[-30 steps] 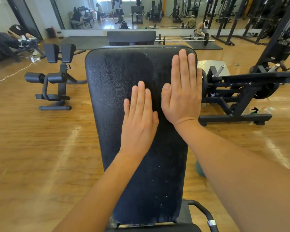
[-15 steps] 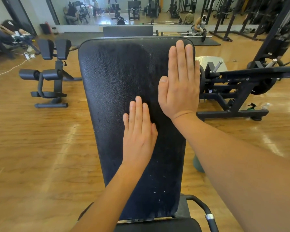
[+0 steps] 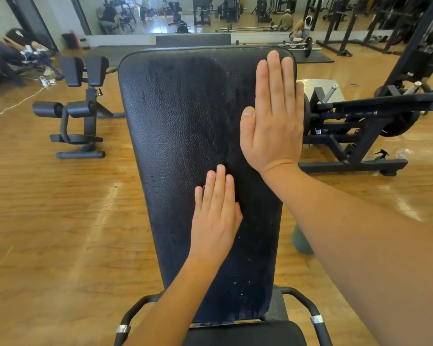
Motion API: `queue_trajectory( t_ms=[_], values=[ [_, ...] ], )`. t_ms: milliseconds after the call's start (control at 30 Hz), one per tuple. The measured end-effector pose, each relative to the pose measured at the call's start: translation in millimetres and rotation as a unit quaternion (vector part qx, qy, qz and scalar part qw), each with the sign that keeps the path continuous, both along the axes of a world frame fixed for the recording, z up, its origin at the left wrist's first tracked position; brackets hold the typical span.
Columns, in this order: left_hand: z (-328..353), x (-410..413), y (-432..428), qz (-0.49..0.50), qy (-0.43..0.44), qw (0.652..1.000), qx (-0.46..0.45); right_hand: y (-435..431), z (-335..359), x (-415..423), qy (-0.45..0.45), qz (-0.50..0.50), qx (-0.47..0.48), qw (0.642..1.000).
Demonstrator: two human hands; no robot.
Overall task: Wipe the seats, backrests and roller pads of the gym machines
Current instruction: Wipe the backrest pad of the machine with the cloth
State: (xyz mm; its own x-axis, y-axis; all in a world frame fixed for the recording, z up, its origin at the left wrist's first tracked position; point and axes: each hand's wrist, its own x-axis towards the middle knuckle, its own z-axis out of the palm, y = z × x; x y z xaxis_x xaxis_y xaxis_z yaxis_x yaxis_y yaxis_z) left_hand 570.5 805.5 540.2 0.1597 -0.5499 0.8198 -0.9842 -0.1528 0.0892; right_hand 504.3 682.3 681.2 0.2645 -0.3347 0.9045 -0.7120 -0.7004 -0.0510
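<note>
A long black padded backrest (image 3: 183,136) of a bench runs away from me up the middle of the view, its surface dusty and streaked. My left hand (image 3: 215,216) lies flat on the pad's middle with straight fingers. A trace of something reddish peeks out under its fingertips; I cannot tell what it is. My right hand (image 3: 273,118) lies flat near the pad's far right corner, fingers straight and together. The bench seat (image 3: 248,333) shows at the bottom edge.
A black roller-pad machine (image 3: 78,108) stands on the wooden floor to the left. A plate-loaded machine (image 3: 355,136) stands to the right, a green spray bottle (image 3: 381,154) by its base. A teal object (image 3: 301,242) sits on the floor under my right arm. Mirrors line the far wall.
My left hand has slid back toward me down the pad. My right hand has moved toward the pad's far right corner. The view has shifted slightly downward.
</note>
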Motion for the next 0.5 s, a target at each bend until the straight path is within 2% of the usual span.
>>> queue_trajectory(
  t_ms=[300, 500],
  values=[
    [11, 5, -6, -0.004, -0.008, 1.0, -0.027, 1, 0, 0, -0.004, -0.007, -0.008, 1.0],
    [-33, -2, 8, -0.015, -0.025, 1.0, 0.013, 1, -1, -1, -0.007, -0.012, -0.019, 1.0]
  ],
)
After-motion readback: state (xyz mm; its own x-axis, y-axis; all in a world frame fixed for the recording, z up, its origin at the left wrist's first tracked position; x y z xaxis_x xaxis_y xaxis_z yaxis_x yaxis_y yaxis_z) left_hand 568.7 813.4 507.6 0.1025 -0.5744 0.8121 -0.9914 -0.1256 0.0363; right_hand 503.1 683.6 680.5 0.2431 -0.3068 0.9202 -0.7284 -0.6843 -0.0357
